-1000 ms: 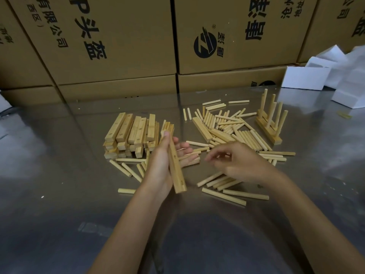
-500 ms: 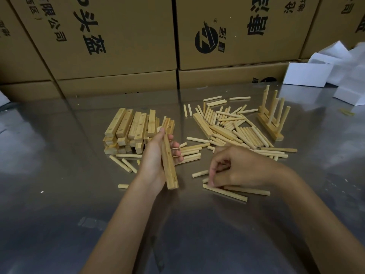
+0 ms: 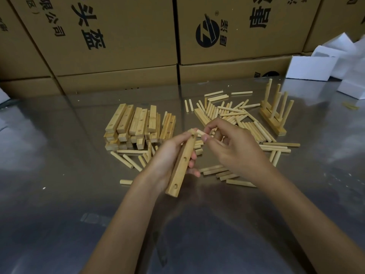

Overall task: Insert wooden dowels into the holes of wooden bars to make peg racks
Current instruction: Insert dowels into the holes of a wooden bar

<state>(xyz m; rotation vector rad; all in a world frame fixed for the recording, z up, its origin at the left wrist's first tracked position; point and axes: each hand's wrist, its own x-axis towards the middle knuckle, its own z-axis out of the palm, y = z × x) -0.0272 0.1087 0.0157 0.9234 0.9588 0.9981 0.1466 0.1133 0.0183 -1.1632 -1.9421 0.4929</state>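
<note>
Shiny grey tabletop (image 3: 59, 175) fills the view, with big brown cardboard boxes (image 3: 118, 36) stacked along the back. Over the middle of it, the left hand (image 3: 167, 159) grips a wooden bar (image 3: 182, 165) with its fingers curled round it. That bar tilts, far end up, and three round holes show along its face. The right hand (image 3: 233, 147) pinches a short dowel (image 3: 200, 132) between thumb and fingertips — the dowel's tip is right at the top end of the bar. I cannot tell if it is in a hole yet.

Just behind the left hand sits a pile of bars (image 3: 138, 125), stacked side by side. Behind the right hand lies a heap of loose dowels (image 3: 237, 117), pointing every which way. More dowels lie under both hands and off to the left. To the right of the heap stands a finished peg rack (image 3: 274, 115) — a bar lying flat with several dowels sticking up. White boxes (image 3: 314, 66) sit at the far right edge, near the cardboard ones.
</note>
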